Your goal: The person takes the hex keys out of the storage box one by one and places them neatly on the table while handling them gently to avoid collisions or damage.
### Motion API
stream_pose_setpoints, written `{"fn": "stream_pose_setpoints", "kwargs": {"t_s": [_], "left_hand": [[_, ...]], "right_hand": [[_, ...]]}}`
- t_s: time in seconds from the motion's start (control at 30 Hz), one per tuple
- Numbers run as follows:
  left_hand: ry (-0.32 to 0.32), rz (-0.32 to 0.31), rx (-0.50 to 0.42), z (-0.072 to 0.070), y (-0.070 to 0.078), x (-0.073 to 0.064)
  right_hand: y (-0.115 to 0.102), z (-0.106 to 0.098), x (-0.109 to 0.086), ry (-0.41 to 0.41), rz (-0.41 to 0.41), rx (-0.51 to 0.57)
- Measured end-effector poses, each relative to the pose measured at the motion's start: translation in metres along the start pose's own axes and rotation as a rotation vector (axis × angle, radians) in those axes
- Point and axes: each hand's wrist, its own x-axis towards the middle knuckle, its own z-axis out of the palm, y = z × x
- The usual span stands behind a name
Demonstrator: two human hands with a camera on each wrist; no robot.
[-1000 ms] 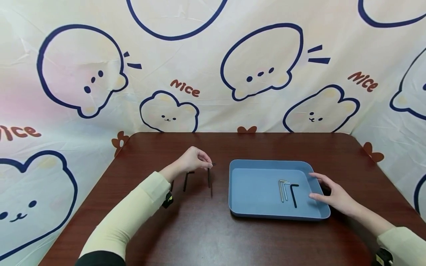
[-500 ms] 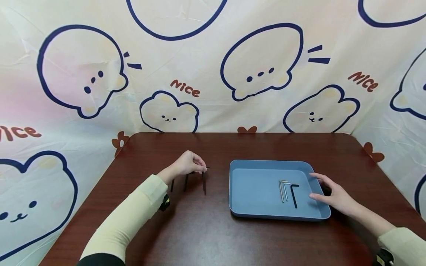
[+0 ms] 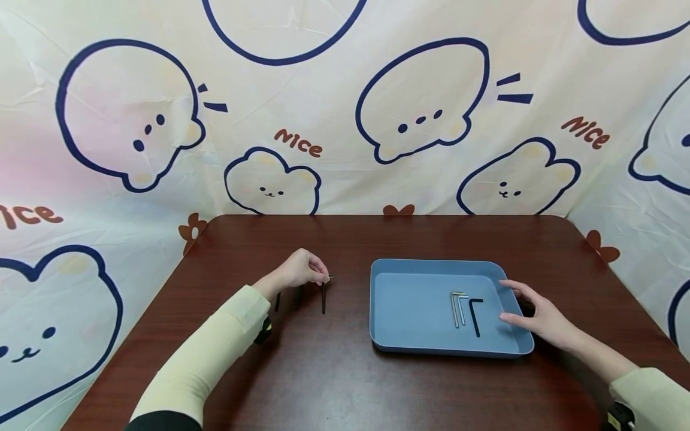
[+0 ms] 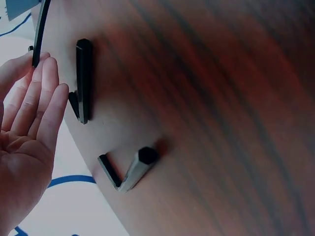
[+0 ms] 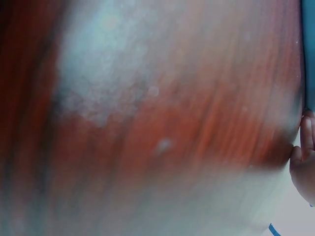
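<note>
My left hand [image 3: 302,269] pinches a black hex key [image 3: 323,297] by its bent short end, the long arm pointing down to the table toward me. In the left wrist view, two more dark hex keys lie on the table beside that hand: an upper hex key [image 4: 84,81] and a lower hex key [image 4: 138,169]. In the head view the hand and wrist partly hide them. My right hand [image 3: 541,314] rests at the right rim of a blue tray [image 3: 415,305], fingers spread and thumb reaching over the edge.
Inside the tray lie two silvery hex keys, a left one [image 3: 454,311] and its neighbour [image 3: 461,308], with a black hex key [image 3: 475,317] to their right. A patterned cloth [image 3: 345,120] hangs behind the brown table [image 3: 345,371].
My left hand has moved left and slightly nearer to me, bringing the pinched hex key down beside the other two. The right hand and the tray stay in place.
</note>
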Motion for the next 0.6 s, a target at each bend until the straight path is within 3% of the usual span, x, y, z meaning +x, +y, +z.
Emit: {"fn": "stream_pose_setpoints", "kwargs": {"t_s": [0.3,0.6], "left_hand": [[0.045,0.092,0.133,0.0054,-0.0067,0.0081],[0.064,0.11,0.208,0.0082,-0.0053,0.0103]], "right_hand": [[-0.0004,0.0007,-0.0002,-0.003,0.003,0.009],[0.0009,-0.0001,0.0009,-0.003,0.002,0.003]]}}
